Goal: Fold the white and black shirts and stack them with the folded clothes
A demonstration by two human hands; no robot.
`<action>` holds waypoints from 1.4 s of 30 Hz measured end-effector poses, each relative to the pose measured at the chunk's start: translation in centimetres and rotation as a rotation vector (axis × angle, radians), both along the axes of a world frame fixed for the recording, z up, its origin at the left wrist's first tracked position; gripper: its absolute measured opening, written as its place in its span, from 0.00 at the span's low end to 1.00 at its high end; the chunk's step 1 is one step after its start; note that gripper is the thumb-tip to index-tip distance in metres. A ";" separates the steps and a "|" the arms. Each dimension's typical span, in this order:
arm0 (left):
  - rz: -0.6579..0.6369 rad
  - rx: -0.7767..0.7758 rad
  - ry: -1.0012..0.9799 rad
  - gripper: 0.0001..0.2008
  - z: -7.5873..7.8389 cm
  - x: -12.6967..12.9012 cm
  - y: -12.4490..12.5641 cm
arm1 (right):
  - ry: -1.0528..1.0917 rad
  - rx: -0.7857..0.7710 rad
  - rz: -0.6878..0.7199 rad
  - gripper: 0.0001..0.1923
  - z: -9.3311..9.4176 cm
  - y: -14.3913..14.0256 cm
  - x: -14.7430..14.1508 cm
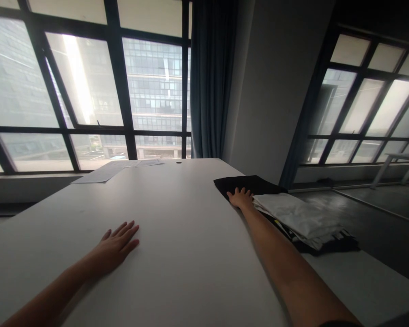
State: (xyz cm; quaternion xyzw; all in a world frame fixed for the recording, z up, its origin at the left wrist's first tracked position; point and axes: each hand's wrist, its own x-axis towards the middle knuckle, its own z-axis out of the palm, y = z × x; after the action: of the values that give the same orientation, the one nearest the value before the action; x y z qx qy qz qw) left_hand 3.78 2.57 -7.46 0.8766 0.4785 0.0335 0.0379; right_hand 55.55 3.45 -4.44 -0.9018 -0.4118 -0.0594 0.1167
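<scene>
My left hand [114, 247] is over the white tabletop [177, 272], palm down with its fingers stretched out and nothing in them. Further off to the right, my right hand [241, 198] lies with spread fingers on a dark folded cloth [259, 184] at the table's right side. Beside that hand is a stack of folded cloths, with a white one [300, 213] on top and black and patterned layers beneath. My right forearm hides part of the stack's near side. What kind of cloth items these are, I cannot tell.
Sheets of paper [100, 172] lie at the table's far left edge. A small round hole [179, 162] shows near the far edge. Behind stand large windows, a blue curtain [209, 81] and a pillar [272, 81]. Another white table [402, 156] is at the far right.
</scene>
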 end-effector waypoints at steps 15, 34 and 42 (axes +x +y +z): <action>0.023 -0.014 0.014 0.34 0.5 0.4 -0.5 | 0.163 0.021 -0.275 0.36 0.4 -3.1 9.0; 0.058 0.087 -0.021 0.39 3.3 11.9 -1.8 | 0.095 -0.097 0.619 0.33 -0.5 -6.4 -19.4; 0.070 -0.009 -0.049 0.39 1.2 11.9 -0.9 | 0.096 -0.179 0.588 0.35 -1.8 -6.3 -19.1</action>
State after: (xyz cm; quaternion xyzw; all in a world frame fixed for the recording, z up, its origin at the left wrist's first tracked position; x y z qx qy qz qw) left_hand 15.70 1.65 -6.29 0.8581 0.5079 0.0543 0.0524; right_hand 36.41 -2.88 -6.29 -0.7526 -0.6525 0.0559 0.0681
